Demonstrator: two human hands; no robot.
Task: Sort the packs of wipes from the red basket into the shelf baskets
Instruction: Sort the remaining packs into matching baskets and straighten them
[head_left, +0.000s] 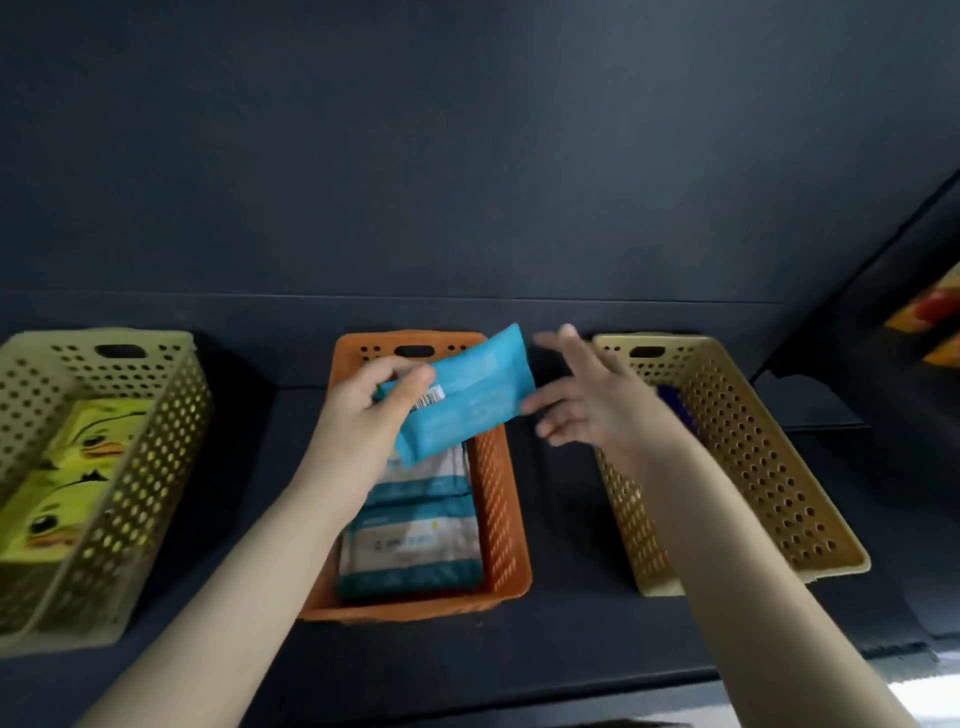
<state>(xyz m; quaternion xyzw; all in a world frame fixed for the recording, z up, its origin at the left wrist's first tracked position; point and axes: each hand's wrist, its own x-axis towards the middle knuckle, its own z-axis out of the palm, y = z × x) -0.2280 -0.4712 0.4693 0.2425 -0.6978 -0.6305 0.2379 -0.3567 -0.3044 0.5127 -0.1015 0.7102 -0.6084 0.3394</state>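
My left hand (363, 415) grips a blue pack of wipes (467, 392) and holds it tilted above the orange shelf basket (501, 499). Inside that basket lie white-and-teal wipe packs (410, 545). My right hand (587, 400) hovers with fingers spread just right of the blue pack, between the orange basket and the tan basket (753, 467). Whether its fingertips touch the pack is unclear because of blur. The pale green basket (130, 467) on the left holds yellow duck-print packs (78, 467). The red basket is out of view.
All three baskets stand in a row on a dark shelf (566, 649) against a dark back wall. Something purple (675, 405) shows inside the tan basket. A dark side panel with a colourful object (930, 322) lies at the far right.
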